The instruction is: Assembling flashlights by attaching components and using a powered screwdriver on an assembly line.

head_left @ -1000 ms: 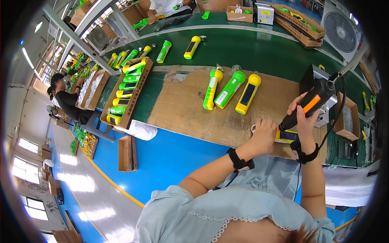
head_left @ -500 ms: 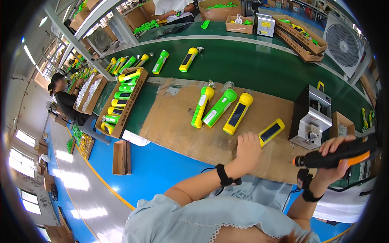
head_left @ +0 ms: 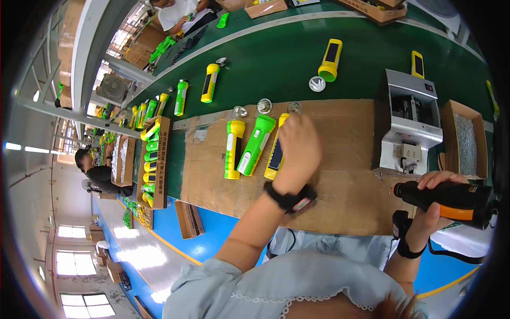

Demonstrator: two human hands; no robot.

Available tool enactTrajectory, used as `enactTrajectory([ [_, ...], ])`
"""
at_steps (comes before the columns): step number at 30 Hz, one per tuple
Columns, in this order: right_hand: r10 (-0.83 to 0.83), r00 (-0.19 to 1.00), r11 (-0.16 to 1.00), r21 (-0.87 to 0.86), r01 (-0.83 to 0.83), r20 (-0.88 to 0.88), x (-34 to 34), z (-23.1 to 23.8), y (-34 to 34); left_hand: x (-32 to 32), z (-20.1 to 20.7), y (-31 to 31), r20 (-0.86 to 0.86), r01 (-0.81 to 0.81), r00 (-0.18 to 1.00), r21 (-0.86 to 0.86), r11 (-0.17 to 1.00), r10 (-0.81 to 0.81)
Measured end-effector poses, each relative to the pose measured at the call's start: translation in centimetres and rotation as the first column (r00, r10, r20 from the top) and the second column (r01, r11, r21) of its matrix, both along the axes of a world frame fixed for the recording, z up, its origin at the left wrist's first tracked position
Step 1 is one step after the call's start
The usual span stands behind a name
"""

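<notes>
My left hand, slightly blurred, is closed over the head end of a yellow flashlight with a dark panel. That flashlight lies on the cardboard sheet; its head is mostly hidden by my fingers, with a clear round lens piece just beyond. To its left lie a green flashlight and a yellow-and-green flashlight, each with a loose lens piece at its head. My right hand grips a black-and-orange electric screwdriver, its tip pointing left above the cardboard.
A grey metal machine stands at the right, beside a carton of small screws. More flashlights lie on the green belt, including a yellow one. A carton of flashlights stands left. Other people sit at the far side and left.
My left hand has moved left and away from me, from the flashlight on the right to the one in the row. A yellow flashlight now lies farther off on the belt. My view has turned.
</notes>
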State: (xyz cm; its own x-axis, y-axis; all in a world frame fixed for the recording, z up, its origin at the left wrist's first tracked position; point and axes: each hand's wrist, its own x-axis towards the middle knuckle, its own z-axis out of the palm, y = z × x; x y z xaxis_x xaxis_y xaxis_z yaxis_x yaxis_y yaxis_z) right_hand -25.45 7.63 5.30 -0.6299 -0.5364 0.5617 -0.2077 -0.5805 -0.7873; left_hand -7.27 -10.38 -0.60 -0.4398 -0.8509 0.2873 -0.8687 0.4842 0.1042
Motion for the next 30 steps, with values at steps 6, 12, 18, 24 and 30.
enactTrajectory([
  [6,-0.060,0.997,0.997,-0.053,0.058,-0.041,-1.4,-0.5,-0.5,7.4,-0.8,4.0,0.032,0.023,0.999,0.174,0.984,-0.029],
  [12,-0.287,0.943,0.953,-0.147,0.264,-0.167,-3.5,0.8,-1.1,7.2,1.1,8.4,-0.127,0.277,0.960,0.264,0.924,-0.251],
  [18,-0.406,0.893,0.902,-0.244,0.356,-0.194,-3.1,2.8,-2.6,6.3,1.4,10.9,-0.302,0.530,0.848,0.488,0.694,-0.435],
  [24,-0.342,0.939,0.938,-0.068,0.339,-0.030,-2.6,3.2,-3.7,5.0,0.2,13.4,-0.279,0.537,0.844,0.430,0.726,-0.459],
  [30,-0.245,0.968,0.965,0.085,0.249,-0.057,-1.3,4.5,-3.0,3.0,-0.7,14.2,-0.156,0.581,0.810,0.088,0.809,-0.565],
])
